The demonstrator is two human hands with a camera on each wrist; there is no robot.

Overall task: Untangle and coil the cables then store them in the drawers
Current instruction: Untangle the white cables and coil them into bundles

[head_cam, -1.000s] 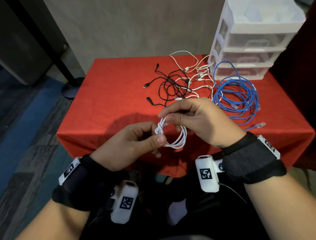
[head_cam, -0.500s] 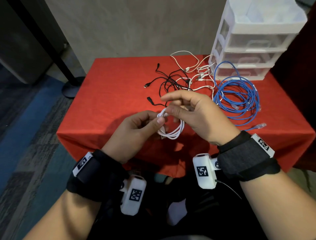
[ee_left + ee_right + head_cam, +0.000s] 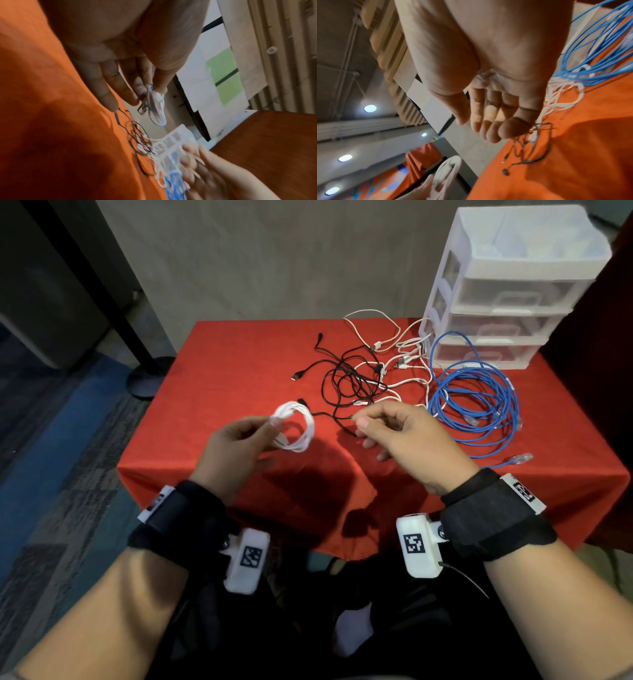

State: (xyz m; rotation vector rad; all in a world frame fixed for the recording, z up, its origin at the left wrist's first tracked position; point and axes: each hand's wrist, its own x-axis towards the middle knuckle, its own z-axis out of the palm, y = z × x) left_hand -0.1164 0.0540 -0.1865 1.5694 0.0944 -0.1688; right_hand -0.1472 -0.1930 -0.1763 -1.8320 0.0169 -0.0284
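Note:
My left hand (image 3: 265,428) pinches a small coiled white cable (image 3: 297,430) between thumb and fingers, holding it above the red tablecloth (image 3: 222,364). The left wrist view shows the same white coil (image 3: 158,109) hanging from my fingertips, with a metal plug beside it. My right hand (image 3: 368,428) hovers to the right of the coil, apart from it, with its fingers loosely curled and holding nothing. Its palm is empty in the right wrist view (image 3: 488,121). Behind my hands lie tangled black cables (image 3: 352,381), tangled white cables (image 3: 402,356) and a loose blue cable coil (image 3: 479,402).
A white plastic unit of three drawers (image 3: 507,302), all closed, stands at the table's back right corner, with the blue cable touching its base. A blue cable plug (image 3: 520,458) lies near the right front edge. A black stand's base (image 3: 150,378) is on the floor to the left.
My right hand has let go of the white coil and moved right. My left hand has carried the coil forward and to the left, so the hands are now apart.

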